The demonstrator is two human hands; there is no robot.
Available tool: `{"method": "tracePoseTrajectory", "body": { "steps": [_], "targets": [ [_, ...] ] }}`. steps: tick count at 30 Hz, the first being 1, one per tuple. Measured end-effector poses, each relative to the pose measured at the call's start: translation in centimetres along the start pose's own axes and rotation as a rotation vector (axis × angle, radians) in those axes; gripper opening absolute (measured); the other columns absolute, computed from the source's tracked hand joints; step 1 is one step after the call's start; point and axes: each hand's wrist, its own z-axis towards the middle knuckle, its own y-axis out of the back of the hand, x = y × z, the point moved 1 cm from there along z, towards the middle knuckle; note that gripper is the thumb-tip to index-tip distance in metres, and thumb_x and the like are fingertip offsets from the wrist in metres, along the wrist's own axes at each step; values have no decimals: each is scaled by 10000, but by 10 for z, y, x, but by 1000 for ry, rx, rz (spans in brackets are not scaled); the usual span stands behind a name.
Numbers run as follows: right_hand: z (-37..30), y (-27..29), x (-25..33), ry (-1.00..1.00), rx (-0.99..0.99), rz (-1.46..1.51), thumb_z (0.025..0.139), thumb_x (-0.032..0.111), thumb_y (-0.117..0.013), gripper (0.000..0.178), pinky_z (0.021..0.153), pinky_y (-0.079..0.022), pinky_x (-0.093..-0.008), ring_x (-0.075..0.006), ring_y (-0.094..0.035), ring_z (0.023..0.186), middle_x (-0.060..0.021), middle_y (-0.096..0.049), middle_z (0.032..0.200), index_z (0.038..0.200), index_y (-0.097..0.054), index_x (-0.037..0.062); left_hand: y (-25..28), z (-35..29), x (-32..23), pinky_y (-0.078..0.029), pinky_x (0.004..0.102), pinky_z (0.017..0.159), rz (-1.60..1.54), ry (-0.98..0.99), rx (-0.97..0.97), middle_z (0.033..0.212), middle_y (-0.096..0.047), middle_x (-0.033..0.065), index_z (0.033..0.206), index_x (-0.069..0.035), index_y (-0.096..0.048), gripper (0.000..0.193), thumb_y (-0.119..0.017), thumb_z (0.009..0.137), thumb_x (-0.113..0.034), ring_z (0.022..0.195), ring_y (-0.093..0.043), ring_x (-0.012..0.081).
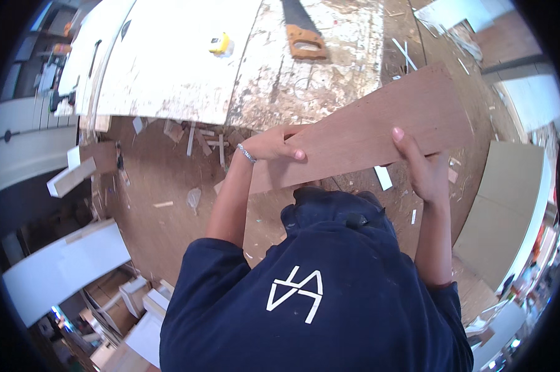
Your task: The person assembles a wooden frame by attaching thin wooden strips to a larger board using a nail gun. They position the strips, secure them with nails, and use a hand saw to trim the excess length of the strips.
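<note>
A long, flat brown wooden board (360, 133) is held up in front of my body, slanting from lower left to upper right. My left hand (273, 146) grips it near its left end, thumb lying on the upper face and fingers hidden behind the far edge. My right hand (424, 167) clasps the near edge toward the wider right end, its thumb on the face and the other fingers mostly out of sight underneath. Beyond the board, a handsaw (306, 42) with a wooden handle lies on the worn workbench (304, 87).
A yellow tape measure (218, 43) sits on the bench's white top. Wood offcuts and scraps (205, 139) litter the brown floor (149, 186). White panels (69, 266) stand at lower left; a large beige panel (503, 211) leans at right.
</note>
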Motion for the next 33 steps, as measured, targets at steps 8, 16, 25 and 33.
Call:
{"method": "tracePoseTrajectory", "body": {
  "steps": [8,16,25,33],
  "targets": [
    [-15,-27,44,4,294,-7,959,223,-753,349,631,-589,-312,-197,-733,829,-171,-735,952,1083,-685,-96,12,-13,34,-385,402,1163,-164,14,37,1415,-608,154,1513,1,-468,1154,-969,593,-486,1341,-538,263],
    [-35,-74,23,445,572,-56,1010,279,-636,359,748,-593,-451,-411,-737,841,-249,-725,922,1146,-674,-51,27,-41,29,-304,407,1218,-37,108,161,1561,-478,143,1588,-29,-356,1107,-895,699,-408,1440,-420,244],
    [-52,-105,4,632,779,-235,882,180,-673,299,745,-550,-493,-406,-683,847,-189,-654,938,1115,-602,6,28,-94,-111,-264,464,1232,-326,-460,-180,1639,-305,269,1641,-8,-138,1355,-705,733,-839,1514,-326,328],
    [-54,-130,4,648,768,-123,859,196,-674,336,745,-544,-510,-394,-679,909,-171,-612,995,1134,-572,32,7,-125,-230,-375,404,1164,284,-88,-276,1568,-449,208,1607,20,-273,809,-695,948,-186,1426,-462,296]
  ]
}}
